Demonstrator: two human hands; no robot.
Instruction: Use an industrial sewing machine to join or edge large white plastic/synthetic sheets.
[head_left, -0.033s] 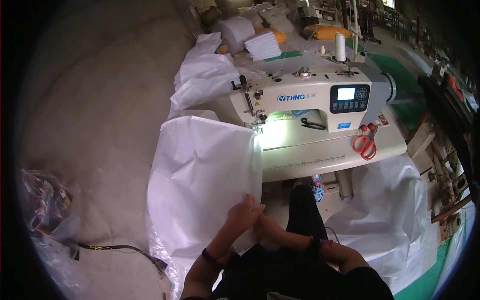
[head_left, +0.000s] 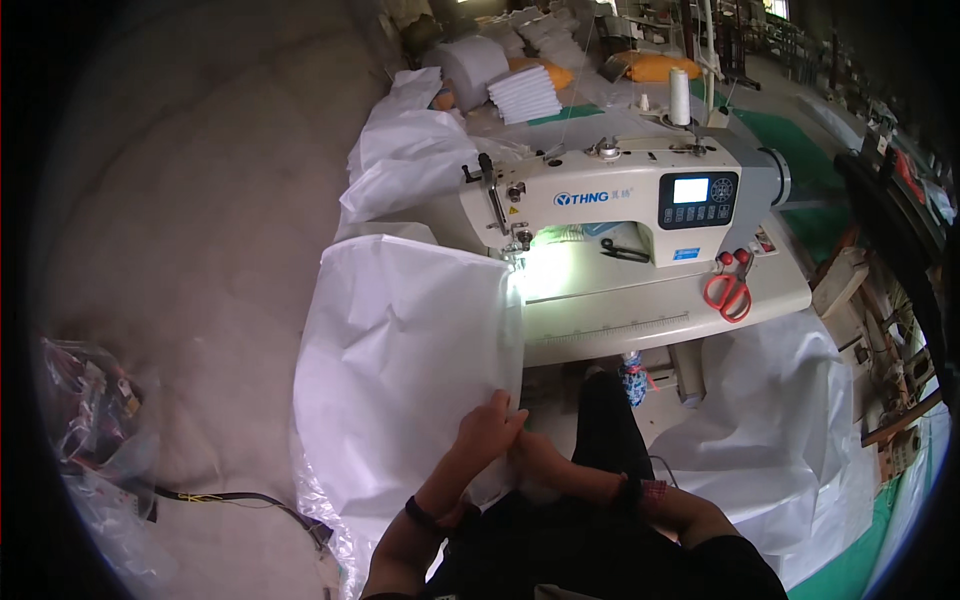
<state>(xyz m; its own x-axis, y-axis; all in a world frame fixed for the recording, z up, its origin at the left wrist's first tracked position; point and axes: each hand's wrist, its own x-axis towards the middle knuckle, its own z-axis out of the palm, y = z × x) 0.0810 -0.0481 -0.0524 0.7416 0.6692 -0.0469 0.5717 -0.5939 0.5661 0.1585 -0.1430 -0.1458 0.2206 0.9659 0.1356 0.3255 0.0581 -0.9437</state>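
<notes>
A large white plastic-like sheet [head_left: 400,330] hangs over the near left end of the sewing table. Its far right corner reaches the lit needle area of a white sewing machine [head_left: 600,195]. Close together at the sheet's right edge, well below the needle, are both hands. My left hand [head_left: 487,430] lies on the sheet with its fingers closed on that edge. Just right of it, my right hand [head_left: 538,458] pinches the same edge, its fingertips partly hidden behind the left hand.
Red-handled scissors [head_left: 728,296] and small black thread snips [head_left: 625,250] lie on the machine bed. A white thread cone [head_left: 679,98] stands behind. More white sheeting [head_left: 770,440] drapes at the right. A clear plastic bag [head_left: 95,410] and a black cable [head_left: 250,494] are at the left.
</notes>
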